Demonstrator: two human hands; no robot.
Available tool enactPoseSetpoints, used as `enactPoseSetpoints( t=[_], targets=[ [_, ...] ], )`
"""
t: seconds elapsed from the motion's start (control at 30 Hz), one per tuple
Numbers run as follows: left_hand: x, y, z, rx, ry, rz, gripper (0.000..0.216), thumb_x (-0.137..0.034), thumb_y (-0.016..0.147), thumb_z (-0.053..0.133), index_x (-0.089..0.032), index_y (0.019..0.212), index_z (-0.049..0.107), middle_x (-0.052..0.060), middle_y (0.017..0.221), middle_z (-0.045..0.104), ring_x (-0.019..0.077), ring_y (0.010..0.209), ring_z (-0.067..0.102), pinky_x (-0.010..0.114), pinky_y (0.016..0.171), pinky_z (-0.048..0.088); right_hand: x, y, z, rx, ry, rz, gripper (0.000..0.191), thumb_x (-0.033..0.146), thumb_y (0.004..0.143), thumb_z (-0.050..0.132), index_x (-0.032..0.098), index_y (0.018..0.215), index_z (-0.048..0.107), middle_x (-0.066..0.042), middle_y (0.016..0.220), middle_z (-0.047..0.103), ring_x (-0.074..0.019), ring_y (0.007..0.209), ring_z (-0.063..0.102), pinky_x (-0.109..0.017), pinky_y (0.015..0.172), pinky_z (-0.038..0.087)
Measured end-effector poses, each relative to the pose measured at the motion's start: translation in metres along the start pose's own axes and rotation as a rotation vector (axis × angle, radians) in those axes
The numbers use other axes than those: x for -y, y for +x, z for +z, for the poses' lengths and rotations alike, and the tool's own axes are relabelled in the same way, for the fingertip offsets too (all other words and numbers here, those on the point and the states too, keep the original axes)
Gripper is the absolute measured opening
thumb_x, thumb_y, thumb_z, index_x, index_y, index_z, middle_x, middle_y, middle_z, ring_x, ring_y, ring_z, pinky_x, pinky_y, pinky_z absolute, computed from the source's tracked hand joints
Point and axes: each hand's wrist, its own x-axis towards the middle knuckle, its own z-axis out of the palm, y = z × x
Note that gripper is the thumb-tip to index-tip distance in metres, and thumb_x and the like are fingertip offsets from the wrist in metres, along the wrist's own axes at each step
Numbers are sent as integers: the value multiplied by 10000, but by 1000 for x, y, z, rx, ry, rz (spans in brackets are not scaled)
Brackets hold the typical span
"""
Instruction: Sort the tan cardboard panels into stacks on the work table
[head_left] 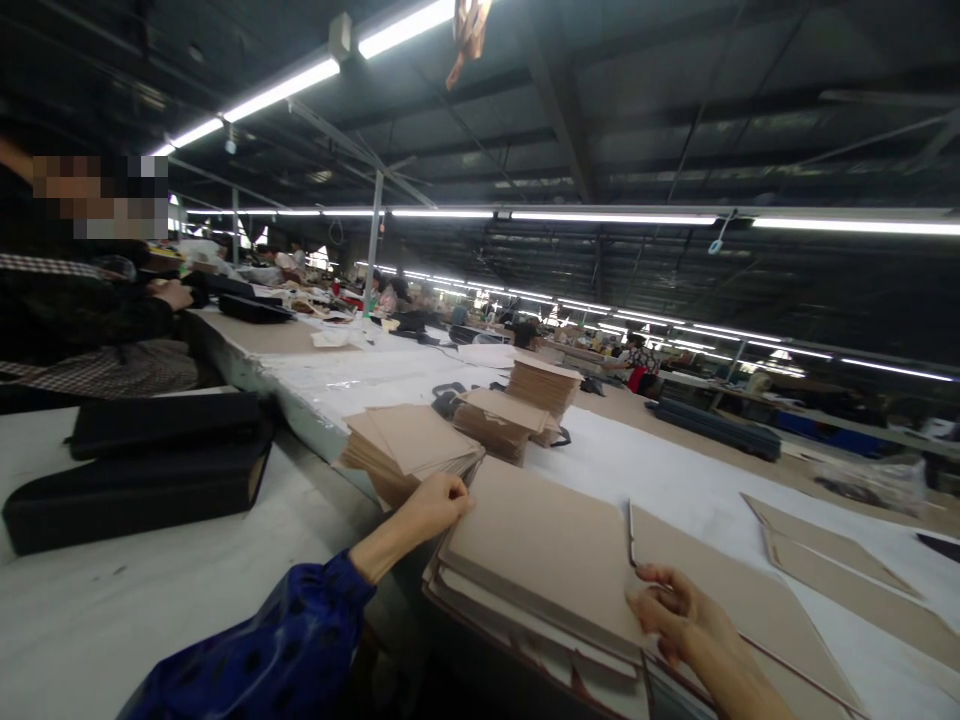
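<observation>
A tan cardboard sheet (pixel 547 540) lies on top of a pile of sheets in front of me. My left hand (pixel 435 508) is closed in a pinch at its left edge. At the sheet's right edge, the curled fingers of my right hand (pixel 675 612) are closed on its rim. Below the top sheet, the layered edges of the pile (pixel 525 635) show white, grey and reddish pieces. Right of the pile lies a tan panel (pixel 735 570) with a dark edge, partly behind my right hand. Beyond my left hand stands a stack of tan sheets (pixel 409 440).
Further back on the white-covered table (pixel 637 460) are bundled tan stacks (pixel 544 385) with dark straps. Thin tan panels (pixel 855 570) lie at right. Black padded pieces (pixel 150 460) rest on the left table. A co-worker (pixel 97 300) is at far left.
</observation>
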Motion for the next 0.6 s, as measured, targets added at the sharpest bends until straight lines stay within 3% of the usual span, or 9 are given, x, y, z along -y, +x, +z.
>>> enactPoseSetpoints(
  t=[0.13,0.3,0.43,0.6],
  targets=[
    [-1,1,-1,2,69,16,165,-271,633,550,-185,497,514,-26,452,498,135,490,457,263,514,296,-7,4,0,46,33,27,350,325,524,739,201,779,535,74,482,522,-55,337,383,-162,321,190],
    [-3,-1,-3,19,146,59,179,-236,610,551,-183,450,493,-14,479,513,128,503,464,261,515,289,-4,-1,0,52,81,70,357,326,523,750,180,782,552,65,503,529,-49,380,408,-169,355,229],
    [-6,-2,-3,6,221,90,167,-208,614,540,-181,459,484,6,526,533,142,545,488,270,531,290,0,-4,1,71,29,86,334,338,531,742,182,764,561,69,473,503,-38,335,321,-191,337,160],
    [-3,-2,-2,-23,315,122,128,-191,620,533,-183,498,495,17,562,545,159,585,501,277,541,290,-6,5,3,63,37,21,288,325,493,729,197,672,543,64,417,468,-79,377,404,-199,376,269]
  ],
)
